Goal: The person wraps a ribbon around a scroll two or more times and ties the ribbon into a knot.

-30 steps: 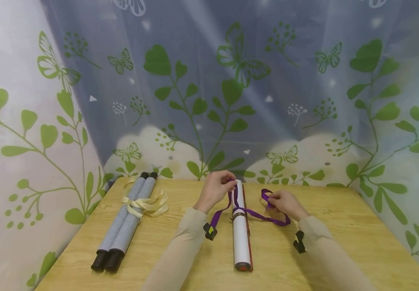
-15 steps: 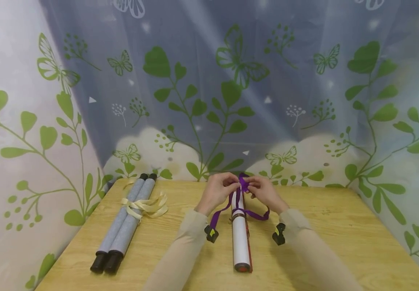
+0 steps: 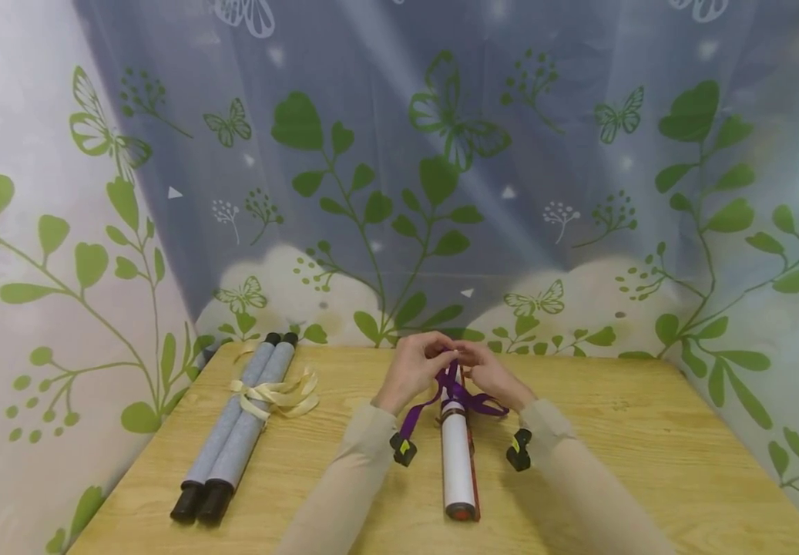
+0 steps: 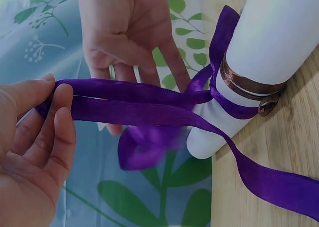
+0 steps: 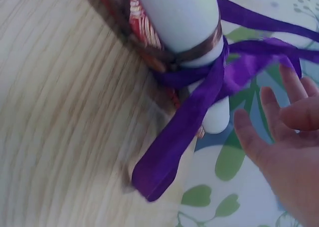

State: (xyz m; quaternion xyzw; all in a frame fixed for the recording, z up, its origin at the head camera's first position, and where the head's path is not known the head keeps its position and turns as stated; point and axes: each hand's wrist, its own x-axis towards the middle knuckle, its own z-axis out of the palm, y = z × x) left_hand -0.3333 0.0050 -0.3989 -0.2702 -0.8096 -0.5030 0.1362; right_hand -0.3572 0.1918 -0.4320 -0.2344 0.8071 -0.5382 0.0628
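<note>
A rolled white scroll lies lengthwise on the table, a purple ribbon tied round it beside a thin brown tie. Above the scroll's far end, my left hand pinches a loop of that ribbon between thumb and fingers. My right hand is close by on the right; its fingers look loosely extended in both wrist views, near a blurred length of ribbon, with a fingertip seeming to touch it. One ribbon tail hangs to the left of the scroll. Red patterned material shows along the scroll's side.
Two grey rolls with black ends lie side by side at the left, tied with a cream ribbon. The wooden table ends at a leaf-patterned cloth behind. A small black camera sits on each wrist.
My right hand has come in from the right, bringing its ribbon length over to the left hand, and now appears to have let it go. My left hand keeps its loop nearly in place.
</note>
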